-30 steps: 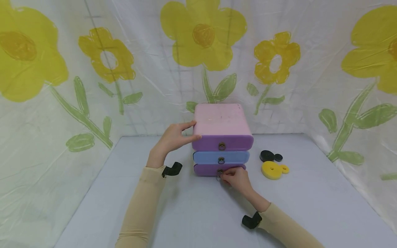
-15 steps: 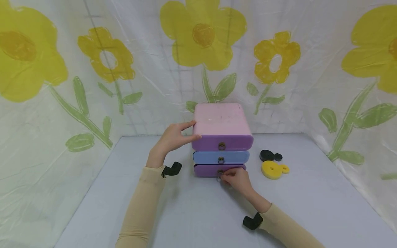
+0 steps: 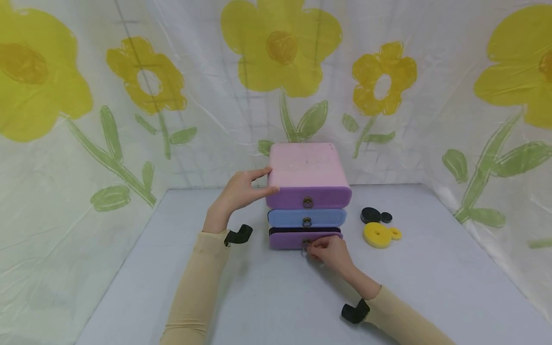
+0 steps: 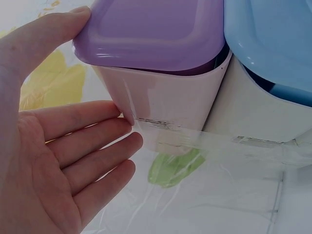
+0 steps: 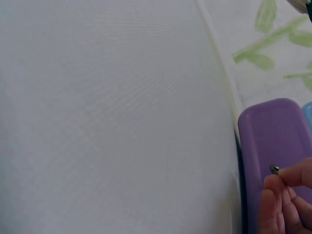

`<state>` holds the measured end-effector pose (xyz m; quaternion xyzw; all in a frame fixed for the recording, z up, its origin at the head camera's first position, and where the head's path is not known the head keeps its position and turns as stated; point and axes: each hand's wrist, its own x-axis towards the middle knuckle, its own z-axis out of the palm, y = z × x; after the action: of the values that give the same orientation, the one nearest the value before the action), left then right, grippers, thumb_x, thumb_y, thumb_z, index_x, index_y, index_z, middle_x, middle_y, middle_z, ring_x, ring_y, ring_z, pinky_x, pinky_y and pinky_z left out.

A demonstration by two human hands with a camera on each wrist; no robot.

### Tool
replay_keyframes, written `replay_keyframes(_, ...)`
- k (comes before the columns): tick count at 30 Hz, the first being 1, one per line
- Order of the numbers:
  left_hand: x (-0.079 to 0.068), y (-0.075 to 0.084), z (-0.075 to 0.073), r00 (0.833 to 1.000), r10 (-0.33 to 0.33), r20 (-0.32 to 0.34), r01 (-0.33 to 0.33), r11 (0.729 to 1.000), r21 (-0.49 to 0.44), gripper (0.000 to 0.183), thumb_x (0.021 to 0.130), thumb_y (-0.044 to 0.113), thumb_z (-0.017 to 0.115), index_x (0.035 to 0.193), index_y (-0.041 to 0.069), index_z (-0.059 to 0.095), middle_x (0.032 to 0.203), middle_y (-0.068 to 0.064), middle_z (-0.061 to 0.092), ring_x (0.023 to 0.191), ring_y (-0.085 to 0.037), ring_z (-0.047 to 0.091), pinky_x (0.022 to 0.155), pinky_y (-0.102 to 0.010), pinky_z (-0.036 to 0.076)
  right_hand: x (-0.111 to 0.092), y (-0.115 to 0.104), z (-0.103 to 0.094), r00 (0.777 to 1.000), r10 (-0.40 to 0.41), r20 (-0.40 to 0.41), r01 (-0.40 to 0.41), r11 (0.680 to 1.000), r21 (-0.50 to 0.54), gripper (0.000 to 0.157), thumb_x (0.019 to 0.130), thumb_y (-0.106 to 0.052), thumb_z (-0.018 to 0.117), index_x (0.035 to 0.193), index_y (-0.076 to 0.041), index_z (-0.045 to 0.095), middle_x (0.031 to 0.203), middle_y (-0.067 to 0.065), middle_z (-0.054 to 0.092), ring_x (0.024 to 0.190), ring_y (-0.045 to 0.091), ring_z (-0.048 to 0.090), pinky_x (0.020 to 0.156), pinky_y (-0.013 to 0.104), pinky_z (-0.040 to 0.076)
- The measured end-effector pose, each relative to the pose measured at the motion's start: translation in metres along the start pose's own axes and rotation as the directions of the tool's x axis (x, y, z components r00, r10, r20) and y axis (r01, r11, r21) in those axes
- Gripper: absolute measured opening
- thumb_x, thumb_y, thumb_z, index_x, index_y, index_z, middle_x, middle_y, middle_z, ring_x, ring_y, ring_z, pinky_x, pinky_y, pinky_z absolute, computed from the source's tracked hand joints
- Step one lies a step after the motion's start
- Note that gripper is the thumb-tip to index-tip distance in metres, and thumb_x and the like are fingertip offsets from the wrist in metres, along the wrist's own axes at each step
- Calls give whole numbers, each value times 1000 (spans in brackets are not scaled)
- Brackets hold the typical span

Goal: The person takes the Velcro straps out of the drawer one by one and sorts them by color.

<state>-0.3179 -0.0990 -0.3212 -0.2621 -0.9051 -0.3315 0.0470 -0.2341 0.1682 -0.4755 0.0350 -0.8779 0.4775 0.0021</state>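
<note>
A small three-drawer chest (image 3: 307, 165) with a pink top stands at the back middle of the table. My left hand (image 3: 241, 194) touches its upper left side, thumb at the edge of the purple top drawer (image 4: 156, 34); the fingers lie fairly straight along the pink side wall (image 4: 161, 97) in the left wrist view. My right hand (image 3: 331, 254) pinches the metal ring pull (image 5: 274, 169) of the purple bottom drawer (image 3: 284, 241), which stands a little out with a dark gap above its front. Between the two purple drawers sits the blue middle drawer (image 3: 284, 218).
Right of the chest lie a black piece (image 3: 371, 215) made of a large and a small disc, and a similar yellow piece (image 3: 377, 235) with holes. A white curtain (image 3: 207, 120) with yellow flowers hangs behind the table (image 3: 258, 302).
The bottom drawer has slid slightly out toward me, and the dark gap above it has widened. My right hand has moved back with it. The left hand keeps its place.
</note>
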Motion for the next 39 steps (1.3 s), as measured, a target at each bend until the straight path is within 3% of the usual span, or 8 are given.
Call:
replay_keyframes(1, 0, 0, 0, 1000, 3, -1, -3, 1000, 1, 75, 80, 61, 64, 142, 23, 46, 144, -2, 48, 49, -12, 25, 77, -35, 42, -1, -1, 0, 1000, -2, 4, 3, 1000, -6, 7, 80, -17, 74, 76, -11, 75, 65, -1, 67, 58, 10, 56, 54, 21, 47)
replay_keyframes(3, 0, 0, 0, 1000, 7, -1, -7, 1000, 1, 75, 80, 61, 64, 142, 23, 46, 144, -1, 48, 48, -11, 24, 76, -34, 42, -3, -1, -1, 1000, -13, 12, 13, 1000, -10, 7, 79, -16, 74, 77, -10, 75, 65, 0, 67, 58, 10, 56, 54, 21, 47)
replay_keyframes(13, 0, 0, -1, 1000, 4, -6, -4, 1000, 21, 75, 80, 61, 64, 142, 22, 47, 144, -1, 47, 72, -17, 46, 79, -34, 42, -13, -2, -4, 996, -61, 61, 63, 997, -42, 5, 78, -16, 76, 78, -11, 76, 66, -1, 68, 57, 9, 57, 54, 21, 49)
replay_keyframes(19, 0, 2, -1, 1000, -3, 1, 3, 1000, 20, 74, 81, 60, 64, 142, 22, 47, 144, -1, 47, 59, -17, 38, 77, -35, 43, -22, -2, -7, 992, -91, 90, 98, 993, -69, 7, 79, -19, 76, 80, -12, 77, 68, -3, 69, 58, 8, 58, 55, 20, 49)
replay_keyframes(25, 0, 4, -2, 1000, -11, 0, 11, 1000, 23, 73, 81, 59, 64, 142, 22, 47, 144, -1, 47, 56, -15, 35, 77, -35, 42, -30, -4, -9, 987, -126, 102, 136, 986, -95, 8, 79, -20, 76, 81, -12, 77, 67, -4, 68, 57, 7, 57, 53, 20, 48)
replay_keyframes(39, -1, 5, -1, 1000, -19, 0, 19, 1000, 13, 73, 80, 59, 65, 141, 23, 47, 145, 1, 46, 74, -19, 47, 78, -34, 41, -44, -7, -13, 984, -128, 120, 142, 983, -117, 7, 78, -19, 77, 80, -13, 77, 66, -6, 69, 55, 5, 57, 52, 19, 48)
